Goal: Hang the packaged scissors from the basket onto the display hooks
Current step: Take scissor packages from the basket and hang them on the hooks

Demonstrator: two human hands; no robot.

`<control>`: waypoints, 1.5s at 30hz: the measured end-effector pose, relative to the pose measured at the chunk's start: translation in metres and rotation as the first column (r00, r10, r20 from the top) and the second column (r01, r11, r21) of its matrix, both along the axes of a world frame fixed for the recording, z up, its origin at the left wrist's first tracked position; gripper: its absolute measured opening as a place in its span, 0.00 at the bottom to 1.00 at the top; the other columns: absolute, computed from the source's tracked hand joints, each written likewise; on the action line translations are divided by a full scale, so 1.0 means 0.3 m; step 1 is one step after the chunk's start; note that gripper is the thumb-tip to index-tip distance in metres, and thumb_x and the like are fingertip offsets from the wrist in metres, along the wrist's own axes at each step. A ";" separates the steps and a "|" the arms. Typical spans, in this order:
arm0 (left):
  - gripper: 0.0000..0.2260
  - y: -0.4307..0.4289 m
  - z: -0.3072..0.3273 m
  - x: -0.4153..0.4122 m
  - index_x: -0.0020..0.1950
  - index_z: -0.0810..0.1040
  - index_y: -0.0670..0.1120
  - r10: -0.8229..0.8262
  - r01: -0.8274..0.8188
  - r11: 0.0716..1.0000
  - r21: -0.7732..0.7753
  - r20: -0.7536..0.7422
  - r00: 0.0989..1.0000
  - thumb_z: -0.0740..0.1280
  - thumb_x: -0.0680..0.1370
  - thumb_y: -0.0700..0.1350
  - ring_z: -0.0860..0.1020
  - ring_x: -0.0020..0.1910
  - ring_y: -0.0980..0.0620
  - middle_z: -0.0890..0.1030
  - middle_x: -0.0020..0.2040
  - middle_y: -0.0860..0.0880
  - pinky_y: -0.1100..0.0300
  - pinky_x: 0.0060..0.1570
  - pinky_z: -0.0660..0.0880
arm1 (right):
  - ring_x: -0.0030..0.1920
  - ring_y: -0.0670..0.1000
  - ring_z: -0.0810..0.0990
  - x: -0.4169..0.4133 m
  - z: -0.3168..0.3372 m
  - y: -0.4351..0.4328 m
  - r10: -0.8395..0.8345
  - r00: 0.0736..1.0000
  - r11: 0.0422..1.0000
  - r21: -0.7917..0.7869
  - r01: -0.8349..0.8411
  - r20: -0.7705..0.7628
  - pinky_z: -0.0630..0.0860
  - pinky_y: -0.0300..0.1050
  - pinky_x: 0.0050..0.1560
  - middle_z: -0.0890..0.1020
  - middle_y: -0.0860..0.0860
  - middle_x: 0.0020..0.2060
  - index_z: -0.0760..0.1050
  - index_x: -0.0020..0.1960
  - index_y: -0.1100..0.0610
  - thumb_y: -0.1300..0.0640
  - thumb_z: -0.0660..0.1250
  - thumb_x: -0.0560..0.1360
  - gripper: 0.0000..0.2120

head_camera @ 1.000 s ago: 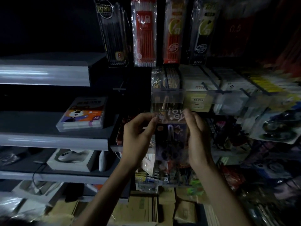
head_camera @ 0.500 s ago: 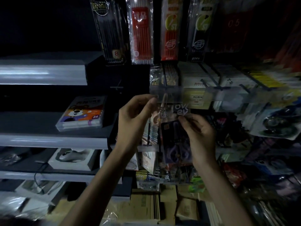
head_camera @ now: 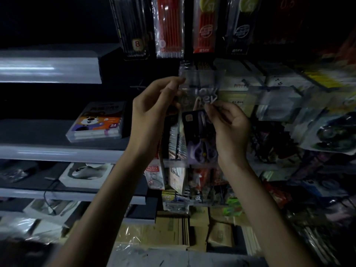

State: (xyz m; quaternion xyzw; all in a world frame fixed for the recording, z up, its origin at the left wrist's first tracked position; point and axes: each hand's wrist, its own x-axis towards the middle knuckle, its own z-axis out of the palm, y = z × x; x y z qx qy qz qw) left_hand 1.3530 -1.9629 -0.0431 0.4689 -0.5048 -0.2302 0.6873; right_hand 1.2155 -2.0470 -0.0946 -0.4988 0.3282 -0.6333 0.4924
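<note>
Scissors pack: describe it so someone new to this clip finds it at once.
Right of the grey shelves is a wall of hanging stationery. At its middle, the left hand and right hand pinch the scissors pack. Only it has a dark card showing lilac handles under a clear top.

In a dim stationery aisle, a left hand (head_camera: pixel 152 112) and a right hand (head_camera: pixel 229 130) pinch the top of the packaged scissors (head_camera: pixel 196 132) below hanging pen packs (head_camera: pixel 169 29), beside a shelf (head_camera: pixel 57 153) bearing a box (head_camera: pixel 98 122) marked 24.
</note>
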 end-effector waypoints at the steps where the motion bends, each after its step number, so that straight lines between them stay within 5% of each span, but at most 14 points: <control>1: 0.11 0.002 -0.004 0.001 0.63 0.83 0.45 -0.003 0.003 1.000 -0.001 0.008 1.000 0.62 0.87 0.44 0.80 0.48 0.49 0.83 0.51 0.48 0.54 0.53 0.78 | 0.47 0.42 0.86 0.005 0.002 -0.006 -0.010 1.000 1.000 -0.002 0.010 0.000 0.79 0.34 0.47 0.87 0.44 0.42 0.82 0.51 0.56 0.60 0.75 0.77 0.05; 12: 0.12 0.012 -0.050 -0.007 0.69 0.80 0.45 0.009 -0.009 1.000 0.001 0.030 1.000 0.63 0.87 0.42 0.82 0.49 0.50 0.84 0.54 0.38 0.54 0.53 0.80 | 0.47 0.46 0.87 0.055 0.011 -0.087 -0.027 0.999 1.000 0.000 0.027 0.027 0.80 0.37 0.48 0.88 0.50 0.43 0.83 0.51 0.61 0.61 0.76 0.75 0.06; 19: 0.10 -0.027 -0.143 -0.009 0.64 0.83 0.45 0.085 -0.085 0.996 0.039 0.005 0.996 0.66 0.85 0.39 0.84 0.58 0.50 0.87 0.57 0.48 0.57 0.58 0.81 | 0.45 0.43 0.86 0.069 -0.019 -0.129 -0.050 0.999 0.998 0.032 0.050 0.007 0.78 0.34 0.45 0.87 0.50 0.43 0.82 0.51 0.63 0.59 0.78 0.73 0.11; 26: 0.11 -0.102 -0.256 -0.007 0.61 0.81 0.48 0.174 -0.170 0.961 0.218 0.001 0.985 0.69 0.80 0.37 0.82 0.48 0.53 0.83 0.52 0.41 0.59 0.49 0.79 | 0.39 0.37 0.82 0.064 -0.019 -0.144 -0.036 0.999 0.998 0.050 0.038 -0.038 0.76 0.31 0.41 0.84 0.46 0.40 0.81 0.52 0.63 0.58 0.78 0.74 0.11; 31: 0.08 -0.114 -0.298 -0.011 0.56 0.83 0.48 0.193 -0.190 0.966 0.177 0.000 0.981 0.69 0.83 0.36 0.82 0.44 0.53 0.85 0.47 0.43 0.57 0.44 0.79 | 0.41 0.38 0.83 0.055 -0.015 -0.131 -0.011 0.999 0.999 0.048 0.012 -0.030 0.77 0.33 0.43 0.85 0.46 0.40 0.81 0.48 0.58 0.59 0.77 0.74 0.07; 37: 0.06 -0.112 -0.322 -0.011 0.56 0.83 0.46 0.236 -0.237 0.967 0.096 0.014 0.972 0.70 0.82 0.37 0.83 0.46 0.52 0.85 0.48 0.48 0.58 0.47 0.79 | 0.53 0.45 0.86 0.023 -0.076 -0.022 0.031 0.999 0.996 0.083 -0.032 0.013 0.80 0.37 0.50 0.85 0.51 0.53 0.75 0.62 0.53 0.62 0.75 0.75 0.17; 45: 0.16 -0.072 -0.370 -0.062 0.73 0.77 0.51 0.222 -0.225 0.974 0.030 0.074 0.972 0.67 0.84 0.45 0.83 0.62 0.53 0.84 0.61 0.53 0.61 0.55 0.81 | 0.68 0.35 0.73 0.009 -0.200 0.044 -0.077 0.924 0.995 -0.094 0.044 -0.375 0.76 0.36 0.63 0.74 0.43 0.72 0.64 0.78 0.37 0.57 0.68 0.82 0.29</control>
